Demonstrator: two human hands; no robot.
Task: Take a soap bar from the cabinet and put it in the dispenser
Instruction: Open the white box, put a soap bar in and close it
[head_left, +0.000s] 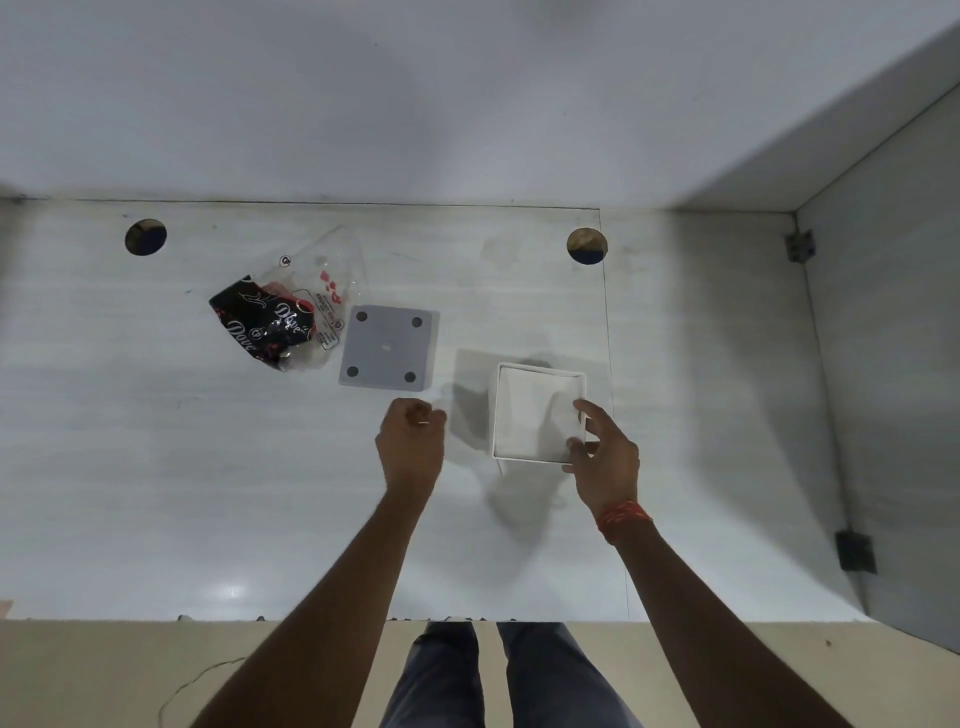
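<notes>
A white square dispenser box (524, 410) stands open-topped on the cabinet shelf, and its inside looks white and bare. My right hand (605, 462) grips its near right corner, thumb and fingers on the rim. My left hand (410, 441) hovers just left of the box with its fingers curled in, and nothing shows in it. A black Dove soap pack (265, 325) lies in a crumpled clear plastic bag at the left. Beside the pack lies a grey square plate (387, 347) with four dark round pads, about a hand's width beyond my left hand.
The white shelf (156, 467) has two round holes (145, 237) (587, 246) near the back wall. The cabinet's right side wall carries two hinges (800, 247) (854, 552). Below the shelf's front edge are my legs and a beige floor.
</notes>
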